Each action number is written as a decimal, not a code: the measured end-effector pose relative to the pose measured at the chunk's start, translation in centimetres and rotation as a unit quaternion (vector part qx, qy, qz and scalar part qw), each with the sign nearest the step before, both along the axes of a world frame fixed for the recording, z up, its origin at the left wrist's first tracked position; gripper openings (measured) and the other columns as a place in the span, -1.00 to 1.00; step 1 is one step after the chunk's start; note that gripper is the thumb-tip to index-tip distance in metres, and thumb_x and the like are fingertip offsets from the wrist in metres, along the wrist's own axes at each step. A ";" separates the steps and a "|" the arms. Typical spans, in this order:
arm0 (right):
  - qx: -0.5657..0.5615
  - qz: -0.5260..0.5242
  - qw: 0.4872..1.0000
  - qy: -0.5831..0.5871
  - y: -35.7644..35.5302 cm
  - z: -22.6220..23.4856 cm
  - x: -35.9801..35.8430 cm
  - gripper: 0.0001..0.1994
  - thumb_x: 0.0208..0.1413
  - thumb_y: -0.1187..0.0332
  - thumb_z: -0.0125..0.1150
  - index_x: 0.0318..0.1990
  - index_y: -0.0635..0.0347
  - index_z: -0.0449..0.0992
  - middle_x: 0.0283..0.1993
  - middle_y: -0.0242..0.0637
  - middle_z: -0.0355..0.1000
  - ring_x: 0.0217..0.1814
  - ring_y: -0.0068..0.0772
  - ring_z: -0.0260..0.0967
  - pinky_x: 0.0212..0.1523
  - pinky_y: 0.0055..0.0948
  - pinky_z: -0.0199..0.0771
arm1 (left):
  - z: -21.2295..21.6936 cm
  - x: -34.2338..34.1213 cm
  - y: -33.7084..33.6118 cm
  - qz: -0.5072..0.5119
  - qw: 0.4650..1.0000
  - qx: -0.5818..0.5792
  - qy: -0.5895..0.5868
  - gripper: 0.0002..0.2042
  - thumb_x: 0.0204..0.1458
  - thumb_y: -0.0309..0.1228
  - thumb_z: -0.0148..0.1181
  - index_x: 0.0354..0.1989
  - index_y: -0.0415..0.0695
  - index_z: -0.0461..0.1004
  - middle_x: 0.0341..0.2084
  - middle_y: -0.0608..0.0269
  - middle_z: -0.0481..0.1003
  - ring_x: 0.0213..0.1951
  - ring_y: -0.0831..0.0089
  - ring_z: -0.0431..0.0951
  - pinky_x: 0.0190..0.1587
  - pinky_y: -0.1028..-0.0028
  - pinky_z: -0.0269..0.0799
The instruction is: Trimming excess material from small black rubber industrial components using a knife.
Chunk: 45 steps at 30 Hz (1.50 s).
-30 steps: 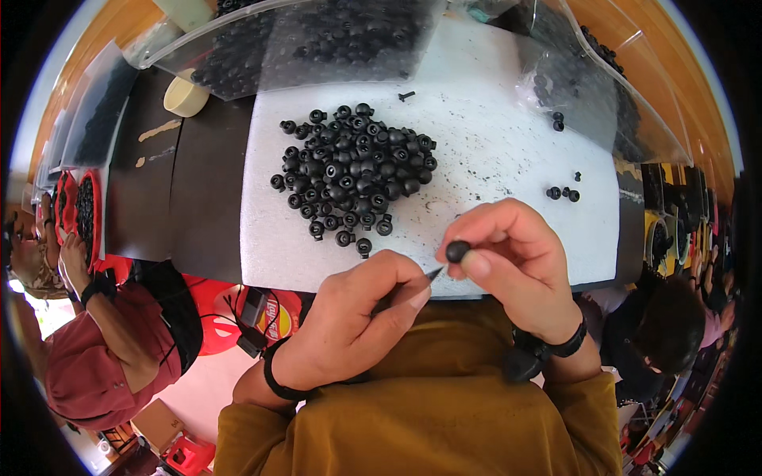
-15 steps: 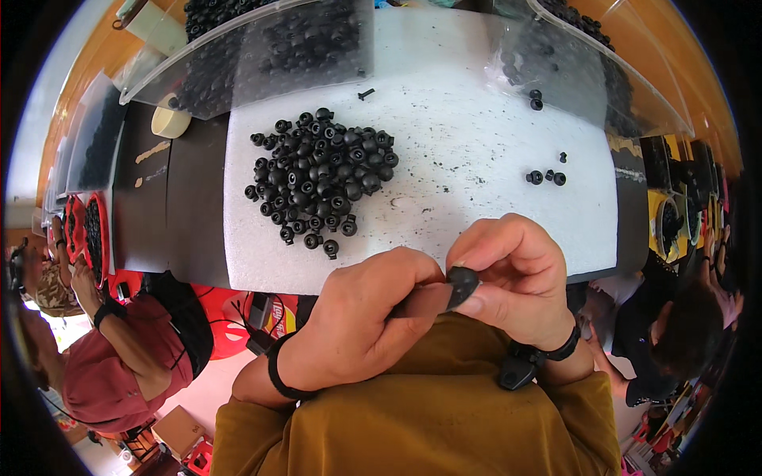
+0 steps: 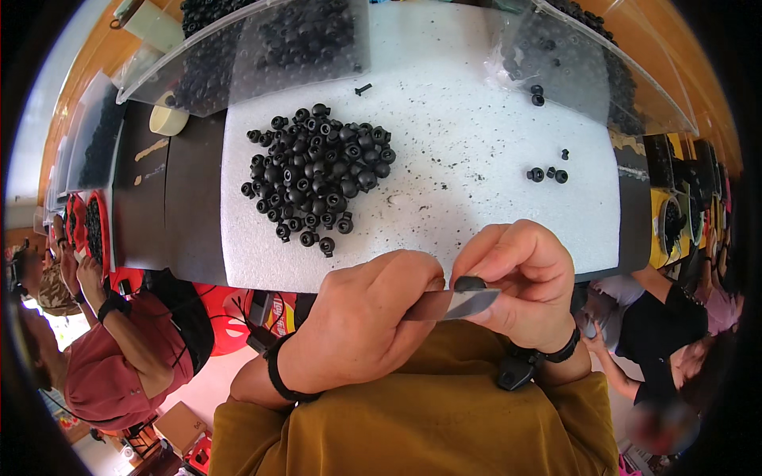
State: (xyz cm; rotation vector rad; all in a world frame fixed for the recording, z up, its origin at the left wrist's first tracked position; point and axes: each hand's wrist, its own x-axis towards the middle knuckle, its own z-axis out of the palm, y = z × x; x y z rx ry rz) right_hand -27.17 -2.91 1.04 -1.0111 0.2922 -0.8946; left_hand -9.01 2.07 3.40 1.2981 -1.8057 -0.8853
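Note:
My left hand (image 3: 365, 313) is closed around a small knife, whose flat metal blade (image 3: 475, 301) points right, across the front of my right hand (image 3: 528, 278). Pinched between that hand's thumb and fingers is a small rounded black part (image 3: 470, 282), with the blade lying against or just in front of it; actual contact is not clear. Beyond my left hand, a heap of similar black ball-shaped parts (image 3: 317, 170) with round openings rests on the white foam sheet (image 3: 468, 103). The knife's handle is hidden inside my grip.
Clear plastic bins (image 3: 309, 55) (image 3: 591, 79) of black parts stand at the far left and right. A few loose parts (image 3: 548, 174) lie at right, and a black pin (image 3: 363, 90) lies beyond the heap. Dark crumbs dot the foam. A cream cup (image 3: 168, 120) stands left. Co-workers sit at both sides.
The knife blade has turned and come further out to the right, showing more of its length. My right hand has shifted slightly right with the black part. The co-worker at right has moved.

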 end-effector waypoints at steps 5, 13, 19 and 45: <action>-0.013 -0.021 0.999 0.023 0.3 0.5 -0.2 -0.72 -0.10 0.65 0.26 -0.19 0.33 0.39 -0.18 -0.13 0.40 -0.15 -0.38 0.39 -0.13 -0.46 0.38 | -0.3 -0.5 0.0 0.030 0.998 0.044 -0.036 -0.86 -0.06 -0.57 0.11 -0.33 -0.19 0.30 -0.58 0.05 0.40 -0.55 0.10 0.45 -0.51 0.28 0.33; -0.042 -0.006 0.999 0.010 -0.5 1.6 -0.8 -0.70 -0.16 0.70 0.28 -0.22 0.33 0.41 -0.27 -0.06 0.41 -0.30 -0.40 0.40 -0.29 -0.52 0.38 | 0.6 -0.3 -0.7 0.066 0.981 0.175 0.045 -0.94 0.08 -0.53 -0.02 -0.30 -0.24 0.30 -0.58 -0.04 0.37 -0.54 0.08 0.41 -0.46 0.35 0.33; -0.063 -0.029 0.998 -0.001 -0.2 1.5 -0.2 -0.70 -0.16 0.72 0.27 -0.22 0.34 0.40 -0.25 -0.08 0.40 -0.28 -0.44 0.37 -0.27 -0.55 0.35 | 1.0 0.6 0.2 0.016 0.967 0.202 0.154 -0.89 0.13 -0.51 -0.06 -0.32 -0.30 0.36 -0.51 0.29 0.37 -0.47 0.64 0.29 -0.41 0.60 0.21; -0.517 -0.528 0.416 0.531 -12.6 8.7 -2.5 -0.68 0.05 0.32 0.20 -0.04 0.22 0.45 -0.21 -0.33 0.43 -0.28 -0.53 0.33 -0.26 -0.61 0.28 | -1.3 3.1 1.9 -0.195 0.950 0.213 0.123 -0.89 -0.04 -0.49 0.04 -0.31 -0.14 0.34 -0.48 0.23 0.43 -0.41 0.24 0.47 -0.34 0.39 0.36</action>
